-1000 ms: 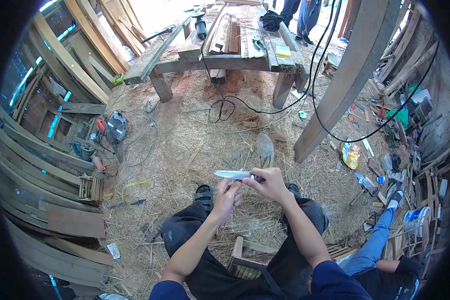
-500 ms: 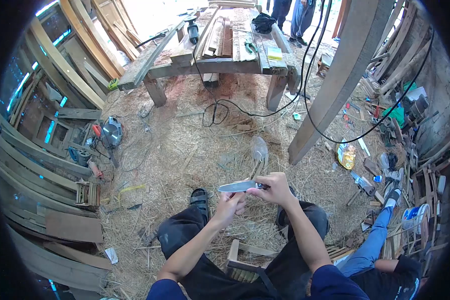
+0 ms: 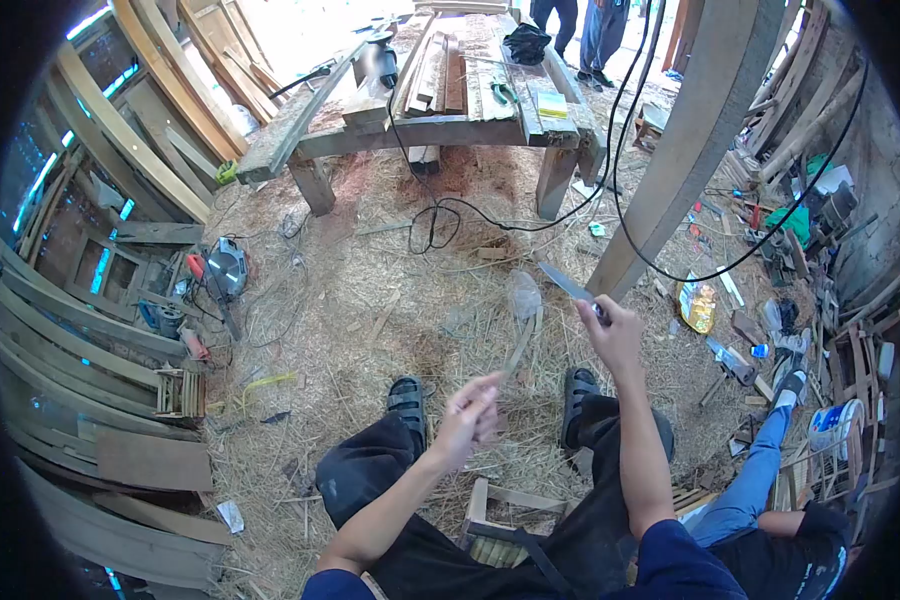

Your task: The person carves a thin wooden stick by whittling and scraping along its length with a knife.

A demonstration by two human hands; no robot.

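Observation:
My right hand is closed around the dark handle of a knife, held out in front of my right knee. Its bare blade points up and to the left, away from me. My left hand is closed, slightly blurred, with a thin pale strip, apparently wood or bamboo, extending forward from its fingers. A gap separates the blade from the strip. A clear plastic bag lies on the ground just beyond the strip's far end.
Shavings cover the ground. Ahead stands a workbench with boards and a power tool; a slanted post rises at right. A circular saw lies left. Another person's leg stretches along the right. A wooden frame sits between my legs.
My right hand has moved the knife forward and to the right, away from my left hand. The left hand has shifted slightly toward me, and more of the strip shows.

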